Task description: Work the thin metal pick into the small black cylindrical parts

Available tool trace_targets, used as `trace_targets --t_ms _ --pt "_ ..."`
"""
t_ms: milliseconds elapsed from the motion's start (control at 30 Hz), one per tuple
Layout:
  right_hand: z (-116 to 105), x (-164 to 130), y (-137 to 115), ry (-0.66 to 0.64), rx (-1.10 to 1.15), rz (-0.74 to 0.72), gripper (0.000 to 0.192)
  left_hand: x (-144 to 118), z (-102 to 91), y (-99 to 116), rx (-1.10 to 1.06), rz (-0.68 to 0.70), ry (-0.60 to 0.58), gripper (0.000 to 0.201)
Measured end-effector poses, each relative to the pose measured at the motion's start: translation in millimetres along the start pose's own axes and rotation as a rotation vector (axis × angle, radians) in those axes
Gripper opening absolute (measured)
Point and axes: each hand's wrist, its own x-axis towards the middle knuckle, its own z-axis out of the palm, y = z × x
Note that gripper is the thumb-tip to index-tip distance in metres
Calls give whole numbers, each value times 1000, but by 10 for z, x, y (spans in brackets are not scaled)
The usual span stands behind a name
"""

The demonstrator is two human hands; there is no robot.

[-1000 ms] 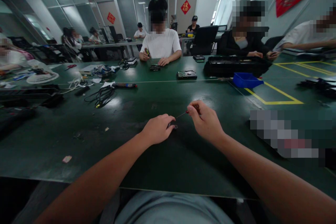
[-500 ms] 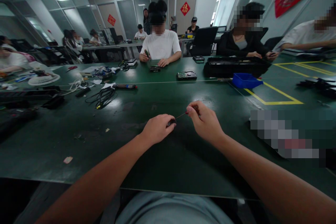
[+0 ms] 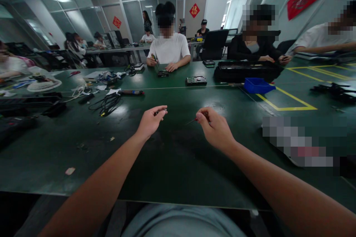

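My right hand point(image 3: 214, 124) pinches a small screwdriver point(image 3: 191, 121) by its reddish handle. The thin shaft points left and slightly down, its tip free in the air above the green table point(image 3: 178, 163). To the left, my left hand point(image 3: 151, 120) is raised off the tabletop and closed around a small dark part with a shiny bit point(image 3: 162, 111) at the fingertips. Fingers cover most of that part, so its kind cannot be made out. A gap separates the screwdriver tip from the left hand.
Ahead lie a hard drive point(image 3: 196, 80), a blue tray point(image 3: 258, 86) and a long black casing point(image 3: 247, 71). Coiled black cable point(image 3: 105, 103) and a pen-shaped tool point(image 3: 132, 92) are at left. Across the table sits a co-worker point(image 3: 168, 50) with a screwdriver.
My left hand has moved up and left with the small dark part, away from the screwdriver tip. The right hand stays almost in place with the screwdriver.
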Motion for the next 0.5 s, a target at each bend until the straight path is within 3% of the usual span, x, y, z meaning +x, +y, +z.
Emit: trace_targets --t_ms 133,300,500 --pt "2 -1 13 -1 10 3 22 83 -107 33 -318 -161 105 27" --pt "12 8 28 -2 28 15 23 215 -425 157 -807 -326 361 17" --pt "-1 12 25 -17 28 36 24 236 -1005 283 -857 -318 560 13"
